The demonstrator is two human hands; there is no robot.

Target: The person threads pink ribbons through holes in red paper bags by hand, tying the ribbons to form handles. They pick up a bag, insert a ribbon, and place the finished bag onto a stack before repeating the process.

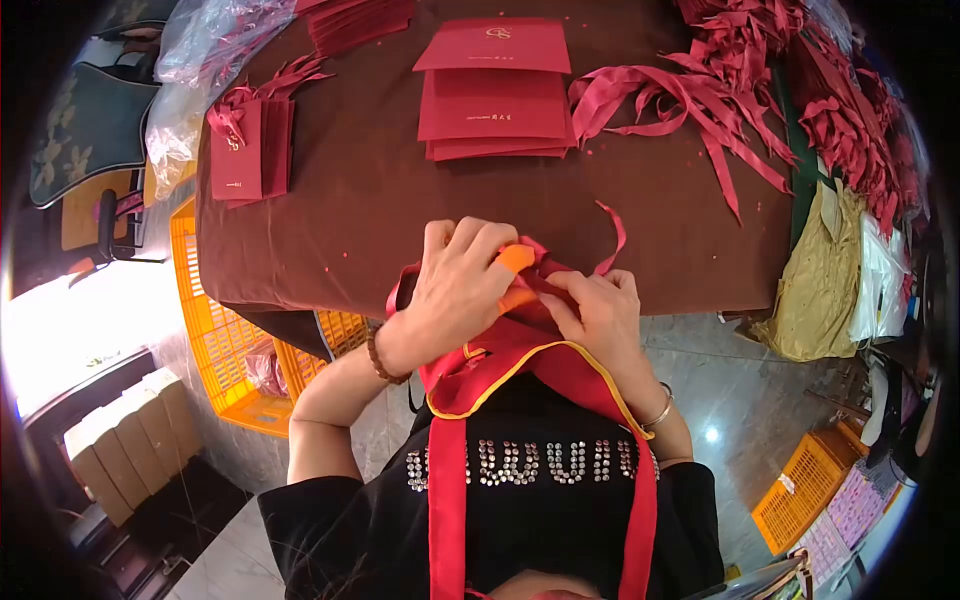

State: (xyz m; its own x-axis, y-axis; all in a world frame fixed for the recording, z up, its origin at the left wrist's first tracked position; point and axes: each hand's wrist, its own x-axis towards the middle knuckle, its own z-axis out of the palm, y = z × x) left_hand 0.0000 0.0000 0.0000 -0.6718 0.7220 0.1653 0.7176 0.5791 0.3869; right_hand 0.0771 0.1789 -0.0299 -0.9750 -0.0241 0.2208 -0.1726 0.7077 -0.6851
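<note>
At the near edge of the brown-covered table, my left hand [462, 277] is closed, with orange wrapping on its thumb and finger. My right hand [600, 312] faces it, fingers pinched together. Between them is dark red material, partly hidden by the fingers; whether it is ribbon or card I cannot make out. A loose red ribbon end [618, 238] curls up beyond my right hand. Below both hands hangs a red apron [510, 358] with yellow edging. Farther back lie a stack of red cards [490, 100] and a pile of red ribbons [660, 100].
The brown tablecloth [370, 190] bears red bags with ribbons [250, 150] at left and more ribbons at right. Orange crates stand on the floor at left [215, 345] and right [800, 490]. A yellowish bag [820, 280] hangs beside the table. Cardboard boxes [130, 440] stand at lower left.
</note>
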